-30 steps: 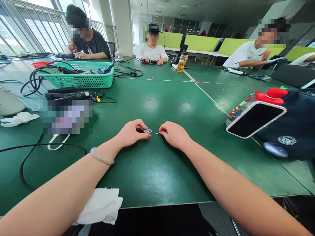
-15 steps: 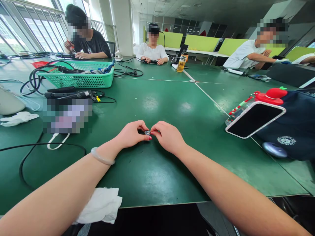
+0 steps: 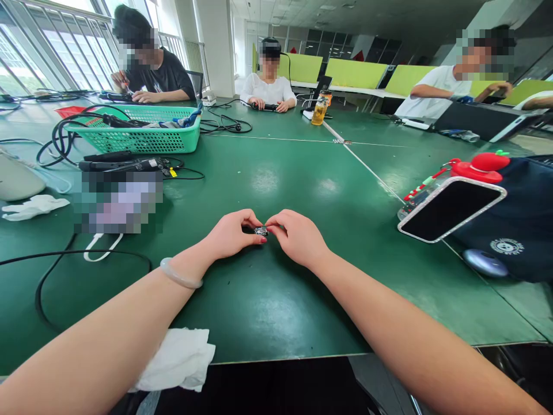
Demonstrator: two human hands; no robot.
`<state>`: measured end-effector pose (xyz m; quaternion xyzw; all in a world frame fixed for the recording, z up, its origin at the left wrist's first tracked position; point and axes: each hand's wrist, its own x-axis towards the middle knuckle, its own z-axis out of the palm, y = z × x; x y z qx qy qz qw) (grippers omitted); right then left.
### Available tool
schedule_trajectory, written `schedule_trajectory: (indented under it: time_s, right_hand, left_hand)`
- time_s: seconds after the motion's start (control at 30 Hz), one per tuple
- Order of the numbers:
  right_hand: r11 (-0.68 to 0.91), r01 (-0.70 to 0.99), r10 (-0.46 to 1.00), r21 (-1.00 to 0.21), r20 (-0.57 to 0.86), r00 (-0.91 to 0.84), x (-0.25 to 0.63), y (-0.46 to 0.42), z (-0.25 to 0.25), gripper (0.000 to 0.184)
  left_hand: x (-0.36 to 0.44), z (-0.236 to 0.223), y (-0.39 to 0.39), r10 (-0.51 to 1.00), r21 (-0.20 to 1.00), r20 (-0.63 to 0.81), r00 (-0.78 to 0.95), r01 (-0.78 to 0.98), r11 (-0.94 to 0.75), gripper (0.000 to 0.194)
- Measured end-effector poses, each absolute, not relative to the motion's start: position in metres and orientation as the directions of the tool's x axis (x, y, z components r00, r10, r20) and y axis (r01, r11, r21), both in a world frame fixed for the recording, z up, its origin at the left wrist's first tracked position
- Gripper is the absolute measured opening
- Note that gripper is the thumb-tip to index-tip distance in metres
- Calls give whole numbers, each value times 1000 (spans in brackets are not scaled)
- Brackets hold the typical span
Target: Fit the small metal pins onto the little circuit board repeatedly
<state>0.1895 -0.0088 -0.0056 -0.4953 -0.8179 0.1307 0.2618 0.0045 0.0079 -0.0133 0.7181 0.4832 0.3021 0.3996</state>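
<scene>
Between the thumb and fingers of my left hand (image 3: 231,235) is a small black-and-silver piece (image 3: 261,231), patterned like a tiny circuit board; its exact kind is too small to tell. My right hand (image 3: 300,237) is closed in a pinch, its fingertips at the right end of the same piece. Both hands are close together, low over the green table (image 3: 276,311). A pale bangle (image 3: 179,275) circles my left wrist.
Left are a green basket (image 3: 138,138) with cables, black devices (image 3: 123,166) and a blurred-out phone with a white cable. A tissue (image 3: 184,357) lies by my left forearm. Right stand a phone (image 3: 451,208), a red-topped bottle (image 3: 479,167) and a dark bag (image 3: 527,219). Several people sit around the table.
The small piece has turned so that more of its face shows between my fingertips. My hands have hardly moved. At the far right, a person has shifted their arms and a dark panel.
</scene>
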Motion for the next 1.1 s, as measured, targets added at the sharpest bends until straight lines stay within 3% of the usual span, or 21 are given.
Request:
schedule_trajectory:
  time_s: [0.27,0.47,0.63,0.7,0.83,0.93,1.03,1.1]
  right_hand:
    - [473,745,877,-470,332,-347,193,-10,-8,18]
    - [526,777,825,-347,430,-366,187,-9,-11,21]
    - [565,792,785,-230,447,-429,181,-7,-16,25]
    - [580,778,780,-242,440,-445,181,-6,-17,26]
    - [596,691,797,-409,408,-445,191,4,-20,22]
    - [519,675,853,-525,374,-364,207,14,-21,25]
    - [409,674,907,-616,355,-226,222,21,-22,29]
    - [349,655,932,-670,319,-171,228,22,-22,32]
  left_hand:
    - [7,-10,7,951,949,43,308,284,-135,27]
    - [7,-6,5,931,988,-113,347,136,70,28]
    - [6,-7,5,884,984,-153,442,-15,178,30]
    - [6,-8,4,879,981,-168,446,-14,195,31]
    - [1,-7,7,927,985,-170,336,93,147,32]
    - [-15,-4,17,989,934,-40,144,358,-14,31]
    - [-42,1,28,983,619,177,-42,782,-78,32]
    - [-63,4,34,956,451,260,-134,892,2,34]
